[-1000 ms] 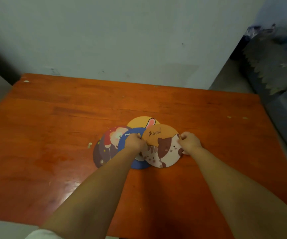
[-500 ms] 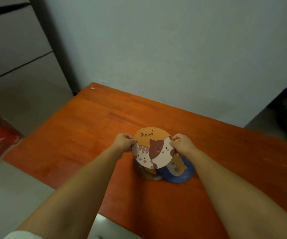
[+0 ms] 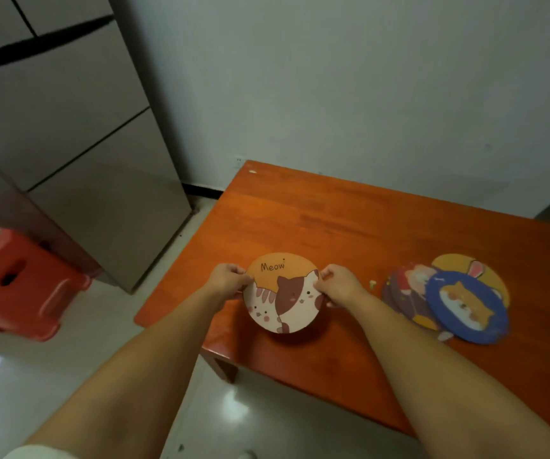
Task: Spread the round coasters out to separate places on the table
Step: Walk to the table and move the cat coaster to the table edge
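Orange cat coaster (image 3: 283, 293) between both hands (image 3: 229, 281)

The blue coaster (image 3: 467, 307) covers much of the purple coaster (image 3: 406, 293) and yellow coaster (image 3: 485, 276); possibly another lies beneath. The surface (image 3: 382, 226) is cut off at the right edge. Both grips' fingertips are hidden behind the cat coaster (image 3: 283, 293).

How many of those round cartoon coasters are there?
4 visible: the cat coaster held in both hands near the table's left end, and the blue, purple and yellow coasters overlapping to its right. More may hide underneath.
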A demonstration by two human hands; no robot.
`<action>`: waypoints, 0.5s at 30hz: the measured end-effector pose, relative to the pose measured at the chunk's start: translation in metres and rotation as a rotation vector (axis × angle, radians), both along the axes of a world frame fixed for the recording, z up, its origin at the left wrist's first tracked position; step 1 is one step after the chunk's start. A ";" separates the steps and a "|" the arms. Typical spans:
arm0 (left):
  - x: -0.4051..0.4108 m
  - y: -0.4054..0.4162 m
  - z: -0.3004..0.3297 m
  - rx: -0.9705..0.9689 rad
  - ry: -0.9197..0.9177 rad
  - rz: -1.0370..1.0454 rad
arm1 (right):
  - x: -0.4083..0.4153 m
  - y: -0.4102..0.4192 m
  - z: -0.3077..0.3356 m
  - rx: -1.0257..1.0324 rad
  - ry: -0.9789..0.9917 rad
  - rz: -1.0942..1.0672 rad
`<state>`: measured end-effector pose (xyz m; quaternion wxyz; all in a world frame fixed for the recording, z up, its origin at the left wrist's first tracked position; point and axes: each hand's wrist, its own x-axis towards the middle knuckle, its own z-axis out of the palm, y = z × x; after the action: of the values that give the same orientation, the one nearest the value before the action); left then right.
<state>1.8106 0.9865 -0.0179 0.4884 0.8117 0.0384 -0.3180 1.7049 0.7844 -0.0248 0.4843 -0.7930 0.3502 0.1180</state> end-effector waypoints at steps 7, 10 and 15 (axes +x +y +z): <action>0.026 0.036 -0.041 0.172 -0.083 -0.086 | 0.017 0.056 -0.041 -0.027 0.094 -0.048; 0.033 0.042 -0.056 0.241 -0.154 -0.139 | 0.020 0.068 -0.056 -0.032 0.084 -0.072; 0.033 0.039 -0.068 0.403 -0.250 -0.242 | 0.017 0.077 -0.065 -0.269 0.116 0.010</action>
<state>1.8436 1.0250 -0.0856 0.2763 0.9243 -0.0569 -0.2570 1.7216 0.8615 -0.0896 0.3522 -0.8442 0.3863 0.1180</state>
